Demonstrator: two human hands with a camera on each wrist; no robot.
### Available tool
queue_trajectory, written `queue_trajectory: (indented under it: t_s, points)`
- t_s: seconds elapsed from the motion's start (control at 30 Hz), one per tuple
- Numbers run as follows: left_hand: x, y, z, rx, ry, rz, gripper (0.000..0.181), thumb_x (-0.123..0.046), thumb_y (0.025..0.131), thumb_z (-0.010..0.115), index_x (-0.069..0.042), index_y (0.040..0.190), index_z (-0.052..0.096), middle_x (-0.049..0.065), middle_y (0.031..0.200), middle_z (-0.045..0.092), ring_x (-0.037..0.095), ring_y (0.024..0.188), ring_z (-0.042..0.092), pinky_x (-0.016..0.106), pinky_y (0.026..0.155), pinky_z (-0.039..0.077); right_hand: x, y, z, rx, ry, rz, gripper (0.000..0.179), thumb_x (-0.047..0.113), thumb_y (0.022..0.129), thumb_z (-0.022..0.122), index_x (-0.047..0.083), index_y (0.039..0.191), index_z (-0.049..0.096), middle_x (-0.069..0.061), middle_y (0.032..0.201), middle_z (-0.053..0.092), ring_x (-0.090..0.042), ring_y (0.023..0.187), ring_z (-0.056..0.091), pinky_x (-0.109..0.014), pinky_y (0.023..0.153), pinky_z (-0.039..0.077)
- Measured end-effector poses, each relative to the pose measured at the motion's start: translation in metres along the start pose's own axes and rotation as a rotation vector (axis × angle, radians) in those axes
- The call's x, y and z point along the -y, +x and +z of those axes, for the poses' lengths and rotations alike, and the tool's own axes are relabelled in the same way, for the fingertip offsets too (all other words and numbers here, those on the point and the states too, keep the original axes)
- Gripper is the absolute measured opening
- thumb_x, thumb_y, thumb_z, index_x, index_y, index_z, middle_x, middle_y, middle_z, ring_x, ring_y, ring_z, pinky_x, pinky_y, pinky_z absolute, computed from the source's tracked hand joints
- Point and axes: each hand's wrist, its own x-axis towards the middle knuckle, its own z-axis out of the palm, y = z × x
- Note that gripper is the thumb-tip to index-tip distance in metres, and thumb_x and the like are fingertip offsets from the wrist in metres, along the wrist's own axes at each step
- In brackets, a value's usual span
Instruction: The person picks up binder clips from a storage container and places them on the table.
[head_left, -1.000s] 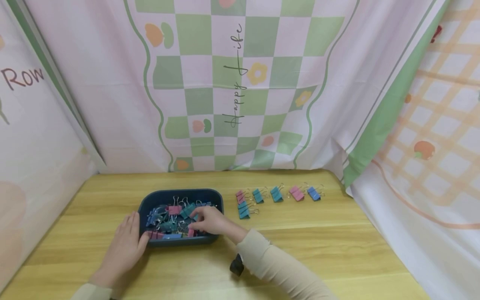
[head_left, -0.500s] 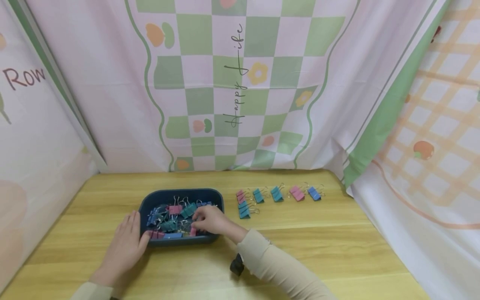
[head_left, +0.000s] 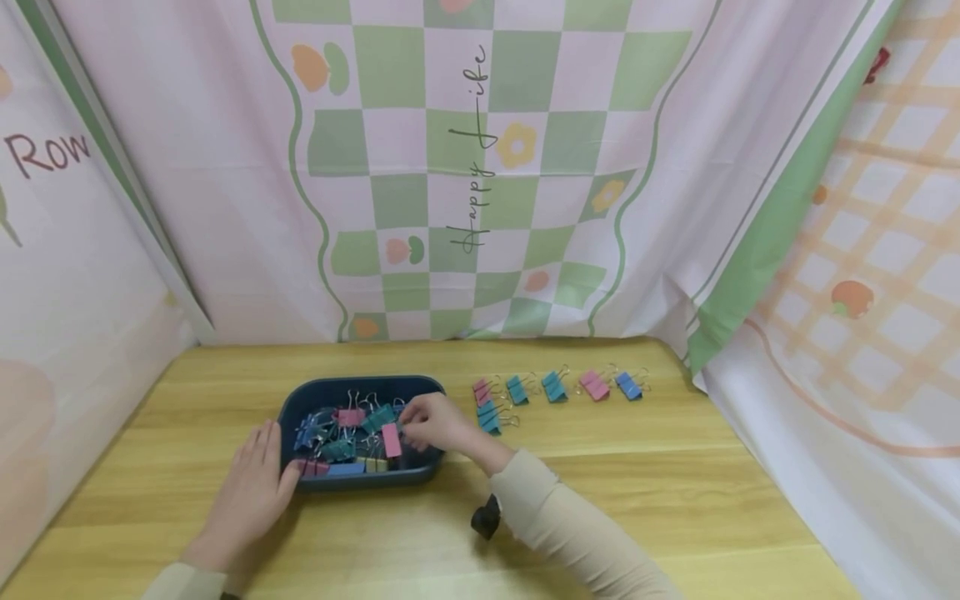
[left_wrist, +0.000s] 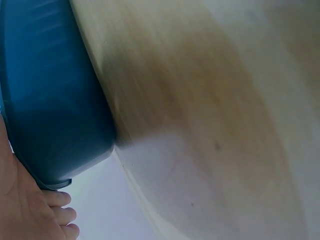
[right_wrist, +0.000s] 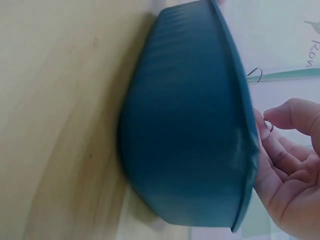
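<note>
In the head view, a dark blue tray [head_left: 360, 482] holds a heap of binder clips in several colours. My right hand [head_left: 435, 425] is over its right end and pinches a pink binder clip [head_left: 392, 440] by a wire handle between thumb and finger. In the right wrist view, a wire loop [right_wrist: 269, 125] shows between the thumb and fingers, while the tray wall hides the clip's body. My left hand [head_left: 251, 483] lies along the tray's left end with fingers extended and the thumb at the front left corner. The left wrist view shows its palm [left_wrist: 25, 210] against the tray wall.
Right of the tray, a row of binder clips runs along the back: pink [head_left: 483, 391], teal [head_left: 517, 389], teal [head_left: 554, 386], pink [head_left: 595, 385] and blue [head_left: 628, 386]. Another teal clip [head_left: 488, 417] lies before the first. Patterned curtains [head_left: 480, 167] surround the wooden table [head_left: 637, 483].
My right hand has moved up and slightly right, drawing the pink binder clip from the tray's front side. A yellowish clip now shows where it was. My left hand has stayed in place.
</note>
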Motion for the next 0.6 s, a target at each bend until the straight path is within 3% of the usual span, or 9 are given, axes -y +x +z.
queue_trajectory:
  t_s: [0.3,0.6]
  points:
    - [0.000,0.001,-0.001,-0.005,-0.001,0.003,0.065,-0.027,0.096,0.042,0.021,0.135,0.018,0.039,0.139,0.018,0.052,0.127,0.017,0.059,0.103,0.016,-0.002,-0.010,-0.027,-0.017,0.119,0.030,0.014,0.004,0.088,0.057,-0.004,0.099,0.061,-0.009,0.077,0.065,-0.023,0.067,0.064,-0.035,0.062,0.056]
    - [0.000,0.000,0.000,-0.004,0.003,-0.001,0.065,-0.026,0.096,0.042,0.020,0.135,0.018,0.039,0.139,0.018,0.052,0.127,0.017,0.059,0.103,0.016,-0.011,-0.021,-0.058,-0.109,0.213,0.034,0.020,0.002,0.089,0.055,-0.008,0.106,0.058,-0.014,0.079,0.065,-0.030,0.073,0.064,-0.045,0.069,0.054]
